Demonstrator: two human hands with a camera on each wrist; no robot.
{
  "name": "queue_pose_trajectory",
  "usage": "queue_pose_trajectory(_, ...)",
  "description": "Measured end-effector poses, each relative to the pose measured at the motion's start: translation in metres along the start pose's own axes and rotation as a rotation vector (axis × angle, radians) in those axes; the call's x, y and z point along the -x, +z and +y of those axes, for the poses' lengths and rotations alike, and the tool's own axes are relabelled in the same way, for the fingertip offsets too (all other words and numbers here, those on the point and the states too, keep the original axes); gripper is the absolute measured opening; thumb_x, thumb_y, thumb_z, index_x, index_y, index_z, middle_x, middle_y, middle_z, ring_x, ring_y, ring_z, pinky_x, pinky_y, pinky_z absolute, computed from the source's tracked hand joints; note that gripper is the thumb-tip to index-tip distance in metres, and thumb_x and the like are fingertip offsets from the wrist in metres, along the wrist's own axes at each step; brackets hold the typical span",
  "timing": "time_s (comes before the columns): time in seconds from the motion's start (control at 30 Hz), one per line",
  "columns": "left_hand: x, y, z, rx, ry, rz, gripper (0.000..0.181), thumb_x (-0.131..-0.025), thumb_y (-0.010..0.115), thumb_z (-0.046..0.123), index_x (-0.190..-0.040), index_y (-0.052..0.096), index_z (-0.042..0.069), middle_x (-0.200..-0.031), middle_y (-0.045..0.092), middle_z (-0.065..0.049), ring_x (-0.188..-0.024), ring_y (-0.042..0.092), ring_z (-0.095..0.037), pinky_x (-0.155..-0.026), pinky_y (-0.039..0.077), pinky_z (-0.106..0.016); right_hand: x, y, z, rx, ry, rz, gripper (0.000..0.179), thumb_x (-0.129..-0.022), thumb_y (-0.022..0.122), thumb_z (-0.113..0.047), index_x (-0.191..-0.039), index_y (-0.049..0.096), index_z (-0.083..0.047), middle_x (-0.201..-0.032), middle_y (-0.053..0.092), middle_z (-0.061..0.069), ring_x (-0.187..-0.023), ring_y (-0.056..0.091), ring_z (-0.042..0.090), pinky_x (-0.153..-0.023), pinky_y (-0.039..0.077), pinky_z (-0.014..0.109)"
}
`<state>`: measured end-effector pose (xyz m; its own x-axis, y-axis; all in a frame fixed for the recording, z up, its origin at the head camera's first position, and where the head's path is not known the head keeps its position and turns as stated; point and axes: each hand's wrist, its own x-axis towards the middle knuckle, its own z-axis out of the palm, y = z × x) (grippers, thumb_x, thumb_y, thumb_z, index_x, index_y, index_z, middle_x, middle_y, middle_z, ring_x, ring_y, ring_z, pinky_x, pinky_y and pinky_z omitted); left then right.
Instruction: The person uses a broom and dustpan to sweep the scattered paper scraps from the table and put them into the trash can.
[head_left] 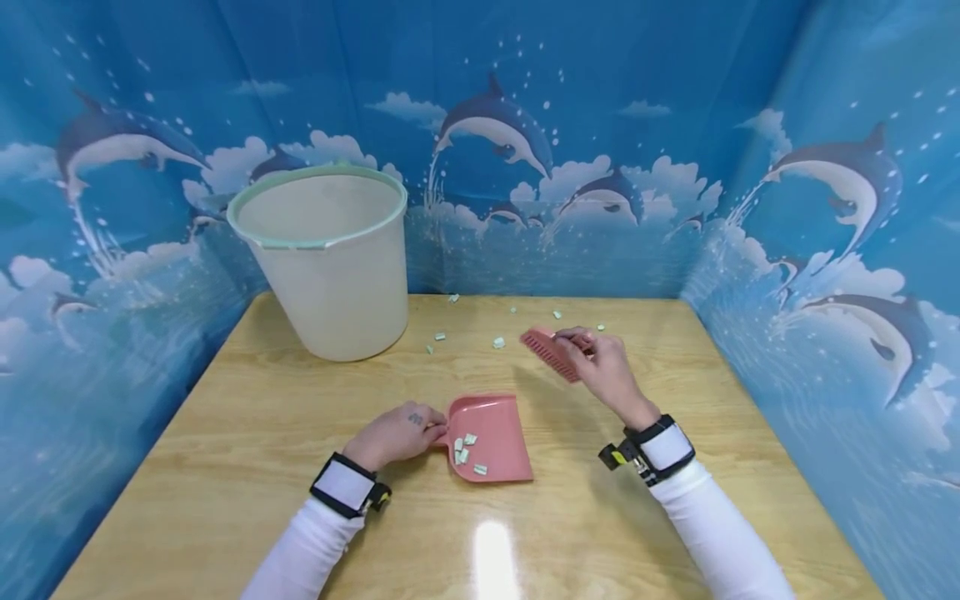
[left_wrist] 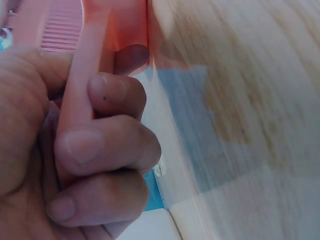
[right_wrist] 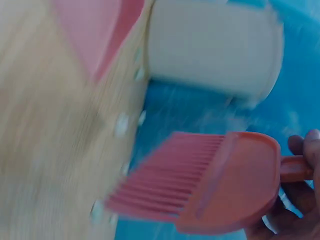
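My left hand (head_left: 399, 433) grips the handle of a pink dustpan (head_left: 498, 437), its fingers curled round it in the left wrist view. Several pale green-white bits (head_left: 470, 439) lie in the pan near the handle side, and the pan's open edge faces right. In my right hand (head_left: 606, 371) is a small pink brush (head_left: 551, 354), held by its handle. The right wrist view shows the brush's bristles (right_wrist: 165, 175) raised above the table. More pale bits (head_left: 498, 342) are scattered on the wood beyond the pan and left of the brush.
A large white bucket (head_left: 337, 283) with a light green rim stands at the back left of the wooden table (head_left: 255, 467). Blue curtains (head_left: 600, 83) printed with dolphins enclose the back and sides. Further small bits (head_left: 557, 315) lie near the table's far edge.
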<state>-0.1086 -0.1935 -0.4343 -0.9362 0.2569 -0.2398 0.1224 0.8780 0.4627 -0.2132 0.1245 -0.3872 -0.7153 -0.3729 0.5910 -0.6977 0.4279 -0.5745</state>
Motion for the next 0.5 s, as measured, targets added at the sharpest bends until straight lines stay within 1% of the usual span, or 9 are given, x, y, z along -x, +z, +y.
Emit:
queue_pose_trajectory(0.07, 0.000, 0.001, 0.000, -0.002, 0.008, 0.006, 0.030, -0.105, 0.058, 0.027, -0.128, 0.072, 0.015, -0.115, 0.072, -0.005, -0.067, 0.053, -0.013, -0.067, 0.046, -0.032, -0.005, -0.006, 0.020, 0.063, -0.028, 0.026, 0.015, -0.097, 0.070, -0.008, -0.109, 0.077, -0.003, -0.101, 0.077, 0.016, -0.084, 0.072, 0.026, -0.070, 0.057, 0.038)
queue_pose_trajectory(0.13, 0.000, 0.002, -0.001, -0.001, 0.017, 0.010, 0.030, -0.105, 0.057, 0.027, -0.128, 0.072, 0.014, -0.115, 0.072, -0.006, -0.066, 0.053, -0.013, -0.066, 0.046, -0.032, -0.009, -0.009, 0.038, 0.097, -0.036, 0.038, 0.017, -0.095, 0.071, -0.005, -0.111, 0.076, -0.002, -0.106, 0.076, 0.019, -0.094, 0.072, 0.034, -0.078, 0.056, 0.048)
queue_pose_trajectory(0.2, 0.001, 0.003, -0.001, 0.004, 0.023, 0.010, 0.030, -0.105, 0.057, 0.026, -0.128, 0.072, 0.013, -0.116, 0.072, -0.007, -0.065, 0.052, -0.013, -0.064, 0.046, -0.032, -0.010, -0.010, 0.054, 0.125, -0.035, 0.046, 0.018, -0.093, 0.072, -0.003, -0.110, 0.076, -0.001, -0.106, 0.076, 0.020, -0.099, 0.071, 0.038, -0.083, 0.054, 0.053)
queue_pose_trajectory(0.37, 0.002, 0.004, -0.002, -0.003, 0.021, 0.010, 0.030, -0.105, 0.058, 0.026, -0.128, 0.071, 0.013, -0.120, 0.072, -0.008, -0.065, 0.052, -0.013, -0.064, 0.046, -0.032, -0.014, -0.008, 0.083, 0.170, -0.066, 0.064, 0.016, -0.090, 0.076, -0.002, -0.106, 0.078, 0.000, -0.101, 0.077, 0.019, -0.090, 0.071, 0.039, -0.079, 0.053, 0.054)
queue_pose_trajectory(0.43, 0.001, 0.003, -0.001, -0.005, 0.017, 0.009, 0.030, -0.105, 0.057, 0.026, -0.128, 0.071, 0.013, -0.121, 0.072, -0.008, -0.066, 0.052, -0.013, -0.066, 0.046, -0.032, -0.015, -0.006, 0.089, 0.178, -0.061, 0.047, 0.016, -0.090, 0.076, -0.003, -0.106, 0.078, 0.000, -0.101, 0.077, 0.019, -0.089, 0.071, 0.039, -0.080, 0.053, 0.053)
queue_pose_trajectory(0.5, 0.000, 0.002, -0.001, -0.002, 0.015, 0.009, 0.030, -0.105, 0.057, 0.025, -0.128, 0.071, 0.013, -0.120, 0.072, -0.008, -0.067, 0.053, -0.014, -0.068, 0.047, -0.033, -0.015, -0.005, 0.094, 0.184, -0.033, 0.013, 0.016, -0.091, 0.075, -0.005, -0.107, 0.078, -0.001, -0.101, 0.077, 0.018, -0.090, 0.071, 0.039, -0.081, 0.053, 0.054)
